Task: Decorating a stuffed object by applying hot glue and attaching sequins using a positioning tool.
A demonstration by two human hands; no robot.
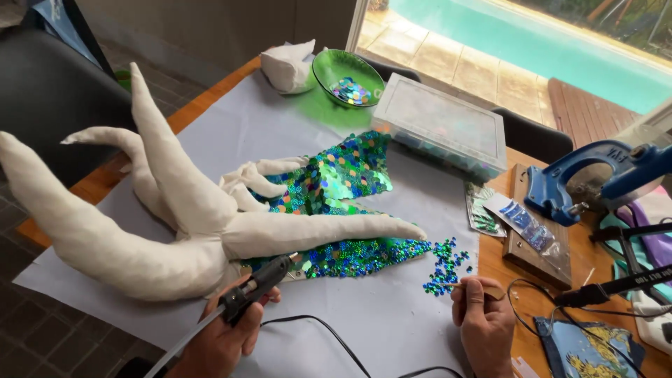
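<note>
My left hand (222, 336) grips a black glue gun (255, 283), its nozzle pointing at the sequin-covered part (343, 178) of a stuffed white fabric figure (168, 210) with several long limbs. My right hand (481, 318) holds a thin stick (479, 287) whose tip touches a small pile of loose blue-green sequins (442, 266) on the white sheet (392, 315).
A green glass bowl (329, 66) holding sequins and a white stuffed piece (287, 66) sit at the back. A clear compartment box (441, 122), sequin packets (521, 224), a blue press tool (581, 175) on a wooden block, cables and a patterned cloth (581, 353) lie to the right.
</note>
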